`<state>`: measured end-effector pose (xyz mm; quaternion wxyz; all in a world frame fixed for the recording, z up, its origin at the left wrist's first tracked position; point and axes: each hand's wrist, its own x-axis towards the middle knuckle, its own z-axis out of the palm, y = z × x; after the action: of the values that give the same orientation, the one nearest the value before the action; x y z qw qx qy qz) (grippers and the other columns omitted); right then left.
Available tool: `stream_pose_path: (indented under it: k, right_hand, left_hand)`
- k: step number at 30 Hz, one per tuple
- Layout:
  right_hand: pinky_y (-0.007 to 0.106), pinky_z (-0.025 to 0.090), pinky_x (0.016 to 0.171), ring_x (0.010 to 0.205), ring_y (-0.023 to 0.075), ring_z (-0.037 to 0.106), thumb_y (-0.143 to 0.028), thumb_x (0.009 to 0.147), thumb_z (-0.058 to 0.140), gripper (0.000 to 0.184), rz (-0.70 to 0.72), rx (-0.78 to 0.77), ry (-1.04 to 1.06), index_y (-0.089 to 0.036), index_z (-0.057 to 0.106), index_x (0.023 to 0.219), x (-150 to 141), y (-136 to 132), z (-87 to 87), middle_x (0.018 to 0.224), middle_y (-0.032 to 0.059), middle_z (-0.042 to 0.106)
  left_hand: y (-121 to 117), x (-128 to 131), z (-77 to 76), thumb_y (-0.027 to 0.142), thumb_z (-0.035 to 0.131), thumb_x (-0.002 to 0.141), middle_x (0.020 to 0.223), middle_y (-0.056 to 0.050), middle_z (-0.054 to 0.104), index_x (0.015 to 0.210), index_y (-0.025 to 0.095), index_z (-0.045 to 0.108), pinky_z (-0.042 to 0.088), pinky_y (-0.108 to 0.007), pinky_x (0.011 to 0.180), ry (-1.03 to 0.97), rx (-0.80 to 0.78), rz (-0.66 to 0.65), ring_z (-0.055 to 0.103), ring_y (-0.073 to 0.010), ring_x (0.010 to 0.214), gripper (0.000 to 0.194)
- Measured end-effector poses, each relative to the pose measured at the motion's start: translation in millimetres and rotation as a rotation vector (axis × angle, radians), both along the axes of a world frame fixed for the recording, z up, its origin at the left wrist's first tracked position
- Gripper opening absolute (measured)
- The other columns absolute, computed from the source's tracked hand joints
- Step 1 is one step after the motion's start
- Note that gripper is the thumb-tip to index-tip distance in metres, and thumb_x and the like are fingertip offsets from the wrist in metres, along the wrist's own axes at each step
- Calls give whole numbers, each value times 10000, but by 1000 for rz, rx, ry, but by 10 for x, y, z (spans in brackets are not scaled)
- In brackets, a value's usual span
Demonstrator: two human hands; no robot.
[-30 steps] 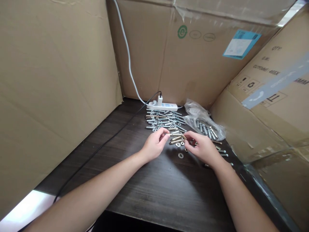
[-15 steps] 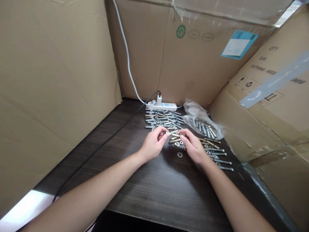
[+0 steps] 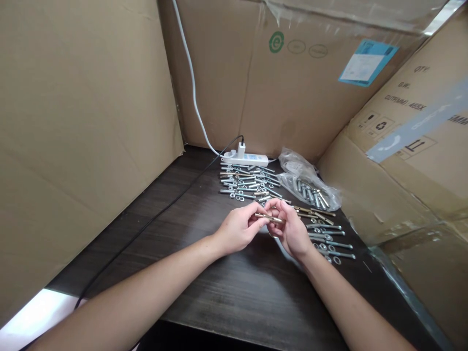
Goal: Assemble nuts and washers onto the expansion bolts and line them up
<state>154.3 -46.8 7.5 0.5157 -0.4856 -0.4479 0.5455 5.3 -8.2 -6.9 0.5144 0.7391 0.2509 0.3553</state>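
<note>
Nearer the wearer than the power strip [image 3: 252,160]: both hands meet, in the head view, over one brass-coloured metal sleeve [image 3: 277,220], which is raised off the dark tabletop [image 3: 219,292] and slightly tilted.
Left hand [image 3: 237,229]: pinches the sleeve between thumb and fingertips near its left end.
Right hand [image 3: 295,236]: turned partly palm-up, fingers curled around the sleeve's other end; how firmly they close, I cannot tell.
Small ring [image 3: 272,236]: just under the right fingers; whether held or lying on the tabletop is unclear.
Handling: both hands are taken up by this single piece, so neither looks free for the loose hardware; the work seems to be close finger work.
Silver bolts [image 3: 227,191]: in rough rows directly on the near side of the power strip, with washers [image 3: 239,198] scattered among them.
Clear plastic bag [image 3: 299,168]: just right of the power strip, more bolts [image 3: 310,196] showing through it.
Brass-coloured rods [image 3: 324,213]: nearer and to the right of the power strip, beyond the right hand.
Long silver bolts [image 3: 341,254]: also right of the power strip, nearer than those rods, flat washers [image 3: 337,261] beside them.
</note>
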Motion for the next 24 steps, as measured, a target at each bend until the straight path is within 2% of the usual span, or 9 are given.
stream_pose_path:
  k: [4, 8, 12, 14, 16, 18, 21, 24]
  right_hand:
    - [199, 179, 395, 429, 80, 227, -545, 848, 426, 327, -54, -11, -87, -223, 456, 798, 1, 11, -41, 550, -63, 301]
    - [202, 172, 409, 431, 79, 185, -442, 820, 506, 222, -52, -10, -97, -228, 453, 794, 6, 10, -58, 544, -77, 212]
    - [200, 185, 420, 432, 85, 205, -393, 843, 471, 171, -44, 15, -163, -223, 457, 824, 24, -3, -25, 531, -83, 211]
    - [213, 260, 456, 467, 97, 302, -378, 871, 436, 176, -12, 103, -365, -213, 492, 842, 107, 2, 20, 554, -64, 311]
    - [240, 356, 570, 591, 123, 442, -346, 888, 421, 203, 15, 236, -674, -195, 552, 852, 255, 13, 77, 654, -18, 482]
    - [265, 387, 665, 686, 146, 506, -317, 892, 410, 223, 7, 275, -908, -187, 582, 835, 434, 23, 134, 747, 11, 578]
    - [249, 359, 579, 577, 131, 475, -301, 862, 438, 196, 8, 166, -1116, -196, 602, 843, 634, 21, 194, 642, -19, 555]
    - [229, 312, 506, 510, 121, 444, -298, 823, 481, 166, 81, 126, -1219, -204, 616, 841, 671, -8, 226, 560, -41, 502]
  left_hand:
    - [32, -24, 17, 342, 532, 881, 776, -5, 614, 916, 165, 566, 399, -222, 618, 52, 43, -13, 522, -114, 655, 184]
    - [60, -50, 46, 372, 477, 911, 740, 18, 541, 911, 165, 544, 356, -212, 589, 43, 66, -4, 446, -97, 630, 217]
    - [70, -54, 59, 366, 452, 923, 690, 35, 445, 802, 164, 473, 326, -214, 584, 51, 112, 40, 386, -92, 617, 236]
    - [83, -52, 60, 347, 441, 926, 710, 27, 444, 787, 164, 467, 334, -222, 614, 49, 161, 69, 394, -100, 642, 231]
    - [109, -52, 59, 329, 436, 924, 741, 16, 452, 787, 167, 463, 345, -231, 647, 48, 200, 123, 410, -113, 681, 214]
    - [144, -55, 53, 317, 431, 922, 751, 10, 454, 790, 172, 452, 349, -237, 666, 54, 207, 165, 417, -123, 703, 197]
    - [192, -60, 38, 300, 433, 912, 726, 16, 438, 779, 177, 435, 348, -240, 666, 50, 178, 201, 409, -124, 690, 182]
    - [211, -55, 29, 294, 454, 896, 716, 19, 431, 770, 177, 433, 347, -239, 655, 39, 168, 230, 406, -122, 679, 173]
